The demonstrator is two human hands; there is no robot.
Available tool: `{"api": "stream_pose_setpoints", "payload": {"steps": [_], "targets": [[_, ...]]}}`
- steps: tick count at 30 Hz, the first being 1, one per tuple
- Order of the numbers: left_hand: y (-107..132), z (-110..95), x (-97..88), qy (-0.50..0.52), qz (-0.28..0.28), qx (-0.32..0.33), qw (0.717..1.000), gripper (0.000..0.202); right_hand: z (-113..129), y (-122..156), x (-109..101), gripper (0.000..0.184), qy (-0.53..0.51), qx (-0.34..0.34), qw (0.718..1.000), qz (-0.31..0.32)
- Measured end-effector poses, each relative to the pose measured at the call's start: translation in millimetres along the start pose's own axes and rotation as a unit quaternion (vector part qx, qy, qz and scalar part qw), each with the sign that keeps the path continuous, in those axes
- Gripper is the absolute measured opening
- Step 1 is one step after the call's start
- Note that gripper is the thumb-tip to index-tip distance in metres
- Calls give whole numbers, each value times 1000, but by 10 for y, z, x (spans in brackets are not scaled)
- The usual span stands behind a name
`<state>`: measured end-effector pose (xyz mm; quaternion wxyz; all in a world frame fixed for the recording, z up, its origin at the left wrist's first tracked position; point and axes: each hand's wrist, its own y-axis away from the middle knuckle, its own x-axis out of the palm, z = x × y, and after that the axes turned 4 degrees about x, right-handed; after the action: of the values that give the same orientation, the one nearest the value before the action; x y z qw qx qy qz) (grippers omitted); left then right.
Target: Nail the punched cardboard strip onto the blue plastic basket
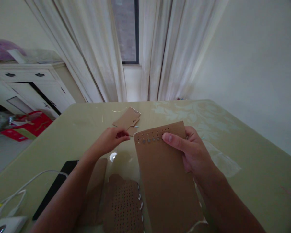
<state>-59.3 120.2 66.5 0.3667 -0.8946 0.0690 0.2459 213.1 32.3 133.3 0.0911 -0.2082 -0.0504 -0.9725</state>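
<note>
My right hand (196, 150) grips a long brown cardboard piece (168, 187) by its upper right edge, thumb on the front and fingers behind. Rows of small holes and several small round silvery pieces (149, 140) run along its top. Just left of its top corner, my left hand (115, 139) is closed, thumb and forefinger together; whatever they pinch is too small to make out. Below, a second cardboard piece (123, 204) is punched with many holes and has white loops along its right edge. A plain cardboard sheet (94, 194) lies partly under my left forearm.
Smaller cardboard pieces (128, 118) lie farther back on the table (87, 129). A clear plastic bag (222, 158) is on the right. At left are a black flat object (54, 189), white cables (36, 178) and a white device (10, 224).
</note>
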Motion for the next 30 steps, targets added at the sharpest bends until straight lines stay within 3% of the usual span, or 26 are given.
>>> {"api": "stream_pose_setpoints", "payload": {"steps": [6,9,18,24,27,30], "targets": [[60,-563,81,70,-52,96,992,14,-17,7,19,29,-20,9,1000,8],[62,-692,101,80,-54,143,985,2,-30,-4,1,28,-12,21,1000,18],[75,-814,101,24,-80,183,979,13,-26,45,-16,27,49,23,999,3],[95,-768,105,19,-76,131,988,9,42,40,9,22,78,-3,997,-19],[63,-709,23,-9,-116,111,987,27,59,19,5,21,75,-23,996,-39],[47,-734,-47,-61,-115,167,977,32,42,13,-5,23,105,-23,993,-38]]}}
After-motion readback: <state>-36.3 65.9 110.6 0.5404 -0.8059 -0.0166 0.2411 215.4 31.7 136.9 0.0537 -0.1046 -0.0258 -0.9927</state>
